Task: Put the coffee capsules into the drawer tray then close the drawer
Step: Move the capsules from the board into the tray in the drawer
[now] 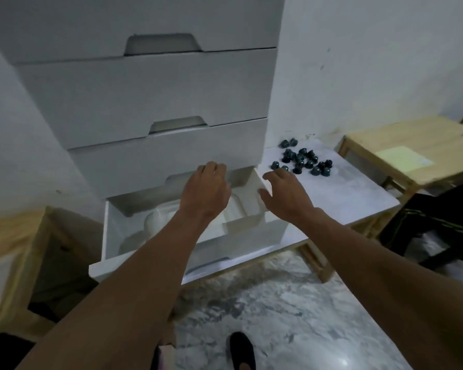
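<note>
Left hand (206, 188): over drawer (107, 236), fingers bent, grip unclear
Right hand (286, 194): spread, empty
Capsules (302, 158): loose on tabletop (358, 198)
Tray (238, 217): half-hidden behind left forearm (150, 249)

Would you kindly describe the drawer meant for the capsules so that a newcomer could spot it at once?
Find the tall white drawer unit, left of the low white table with the dark capsules. Go down to its lowest visible drawer. It is the only one pulled out, with a white moulded tray showing inside, while those above are shut.
</note>
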